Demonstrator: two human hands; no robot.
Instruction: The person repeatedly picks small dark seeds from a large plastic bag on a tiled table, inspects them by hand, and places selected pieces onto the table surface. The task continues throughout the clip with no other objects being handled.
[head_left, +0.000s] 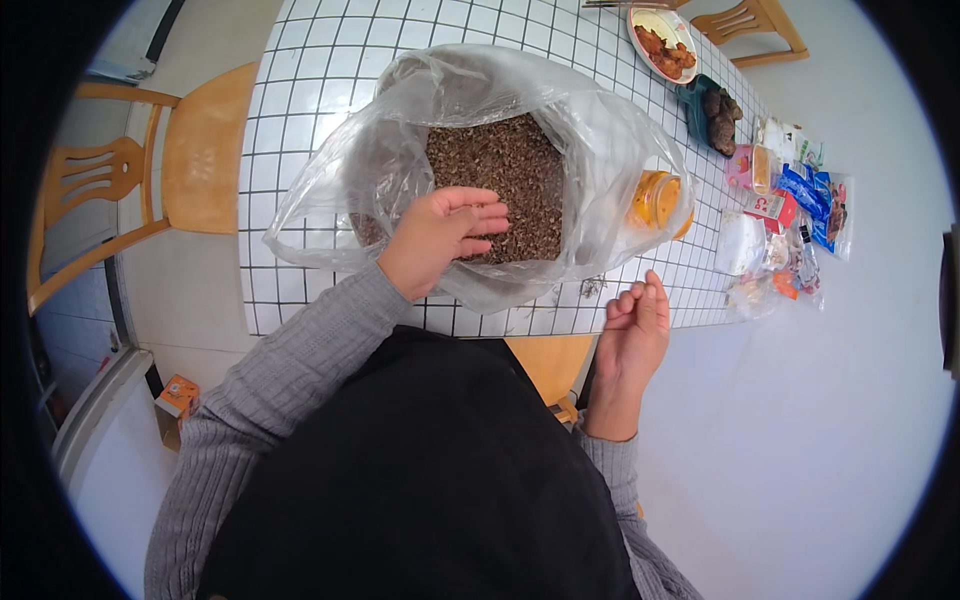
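A large clear plastic bag (600, 142) lies with its mouth spread wide on the table. Inside it is a heap of brown, dry, loose plant-like bits (499, 161). Over the near left part of the heap is my left hand (442, 236), its fingers apart and nothing visible in them; whether the fingertips touch the bits I cannot tell. My right hand (636, 322) is at the table's front edge, to the right of the bag. Its fingers are curled in towards the thumb, and what may be between them is hidden. A few dark scraps (592, 286) lie beside the bag near that hand.
A jar with orange contents (656, 201) stands at the bag's right side. Farther right are a plate of browned food (636, 56), a dark green tray (697, 109) with brown lumps, and several packets (806, 191). Wooden chairs (210, 150) stand around the white gridded table (300, 97).
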